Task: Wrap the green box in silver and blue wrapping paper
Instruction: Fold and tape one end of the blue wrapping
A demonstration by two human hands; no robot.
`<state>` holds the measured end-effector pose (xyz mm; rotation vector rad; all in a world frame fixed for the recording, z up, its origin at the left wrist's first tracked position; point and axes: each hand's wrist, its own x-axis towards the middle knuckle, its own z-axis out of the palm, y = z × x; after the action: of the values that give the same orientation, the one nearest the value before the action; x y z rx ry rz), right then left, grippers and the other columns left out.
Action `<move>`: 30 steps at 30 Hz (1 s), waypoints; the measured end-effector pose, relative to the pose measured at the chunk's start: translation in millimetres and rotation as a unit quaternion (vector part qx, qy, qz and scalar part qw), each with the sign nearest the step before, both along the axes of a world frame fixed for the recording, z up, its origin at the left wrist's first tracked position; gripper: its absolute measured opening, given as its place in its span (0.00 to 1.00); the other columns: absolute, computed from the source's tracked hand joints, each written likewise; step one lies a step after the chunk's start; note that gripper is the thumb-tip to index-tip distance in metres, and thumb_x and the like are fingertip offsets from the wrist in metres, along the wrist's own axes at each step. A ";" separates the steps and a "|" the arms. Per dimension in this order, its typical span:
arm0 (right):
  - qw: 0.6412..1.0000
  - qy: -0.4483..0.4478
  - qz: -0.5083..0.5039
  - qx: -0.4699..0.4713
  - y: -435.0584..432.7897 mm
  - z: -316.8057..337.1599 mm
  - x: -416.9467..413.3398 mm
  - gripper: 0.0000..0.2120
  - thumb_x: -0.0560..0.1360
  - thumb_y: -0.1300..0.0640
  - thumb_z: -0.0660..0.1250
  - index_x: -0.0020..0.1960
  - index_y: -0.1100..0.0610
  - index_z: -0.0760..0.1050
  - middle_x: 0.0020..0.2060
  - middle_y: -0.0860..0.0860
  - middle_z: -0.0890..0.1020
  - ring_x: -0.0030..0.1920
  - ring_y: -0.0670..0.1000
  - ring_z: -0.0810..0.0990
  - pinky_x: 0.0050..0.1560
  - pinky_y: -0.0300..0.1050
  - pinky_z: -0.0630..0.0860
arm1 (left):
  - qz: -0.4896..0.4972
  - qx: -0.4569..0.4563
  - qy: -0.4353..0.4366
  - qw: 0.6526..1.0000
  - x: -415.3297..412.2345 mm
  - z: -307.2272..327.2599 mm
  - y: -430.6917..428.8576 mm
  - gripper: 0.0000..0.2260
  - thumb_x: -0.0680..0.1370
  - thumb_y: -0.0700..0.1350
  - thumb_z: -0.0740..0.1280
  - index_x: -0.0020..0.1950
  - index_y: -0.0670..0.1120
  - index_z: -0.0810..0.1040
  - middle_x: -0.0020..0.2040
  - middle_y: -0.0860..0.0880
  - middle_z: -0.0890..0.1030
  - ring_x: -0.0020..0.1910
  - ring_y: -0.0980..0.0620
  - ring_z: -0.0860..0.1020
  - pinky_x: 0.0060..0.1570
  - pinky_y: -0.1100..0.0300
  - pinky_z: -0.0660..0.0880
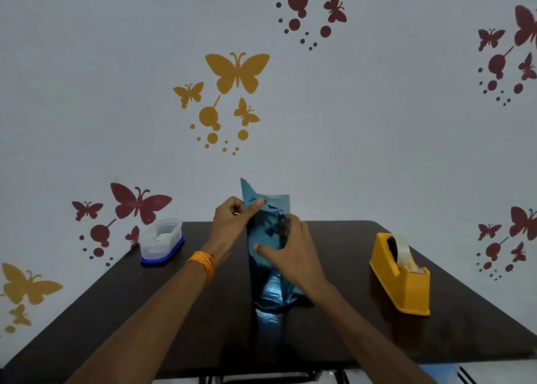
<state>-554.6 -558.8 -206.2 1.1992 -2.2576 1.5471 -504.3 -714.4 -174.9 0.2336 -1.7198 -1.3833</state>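
Wrapped box [266,267] stands upright on the dark table [145,311], covered in shiny blue-silver paper. The right hand [293,255] is clamped on its right side, thumb pressed to the front face and fingers curled at the upper edge. At the box's top left corner, the left hand [229,223] pinches the raised paper flap [250,193]. A yellow tape dispenser [401,276] sits well right of the box, a clear container [161,242] well left, and a butterfly-patterned wall [377,136] is behind.

No words, brand names or numbers can be read anywhere in the frame: the wall [377,122] carries only butterfly and dot shapes, and nothing legible shows on the yellow tape dispenser [399,279] at right or the clear container [161,242] at left.
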 end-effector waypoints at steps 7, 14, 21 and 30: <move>0.999 -0.019 -0.015 -0.030 -2.7 -3.0 -33.3 0.45 0.56 0.41 0.80 0.67 0.49 0.65 0.59 0.46 0.76 0.58 0.47 0.77 0.56 0.48 0.79 | -0.085 0.053 -0.048 0.994 5.6 12.4 24.4 0.25 0.77 0.63 0.63 0.38 0.40 0.79 0.38 0.43 0.83 0.36 0.50 0.81 0.38 0.57 0.80; 0.991 -0.098 0.094 0.002 8.4 10.7 -61.7 0.34 0.68 0.62 0.75 0.68 0.49 0.63 0.54 0.48 0.80 0.52 0.46 0.81 0.47 0.40 0.81 | 0.053 -0.029 -0.019 0.998 1.0 -8.8 -9.0 0.15 0.73 0.37 0.71 0.56 0.48 0.73 0.51 0.48 0.77 0.51 0.49 0.76 0.45 0.58 0.75; 0.978 -0.118 0.168 0.030 17.1 18.2 -88.4 0.31 0.70 0.72 0.67 0.67 0.48 0.71 0.60 0.55 0.77 0.59 0.52 0.79 0.52 0.46 0.82 | 0.025 -0.187 -0.049 0.981 -4.8 -17.6 -11.9 0.26 0.70 0.47 0.78 0.63 0.60 0.73 0.62 0.53 0.74 0.60 0.55 0.74 0.54 0.62 0.77; 0.985 -0.099 0.126 0.070 14.5 9.4 -89.5 0.26 0.76 0.64 0.65 0.73 0.52 0.68 0.63 0.51 0.78 0.63 0.52 0.77 0.60 0.51 0.78 | 0.150 -0.251 -0.013 0.956 -7.3 -17.7 12.6 0.23 0.67 0.50 0.80 0.58 0.55 0.75 0.53 0.51 0.70 0.51 0.53 0.73 0.48 0.62 0.75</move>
<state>-644.2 -544.3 -196.8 1.4796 -2.4548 1.6867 -511.6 -701.8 -192.6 0.2148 -1.9029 -0.6975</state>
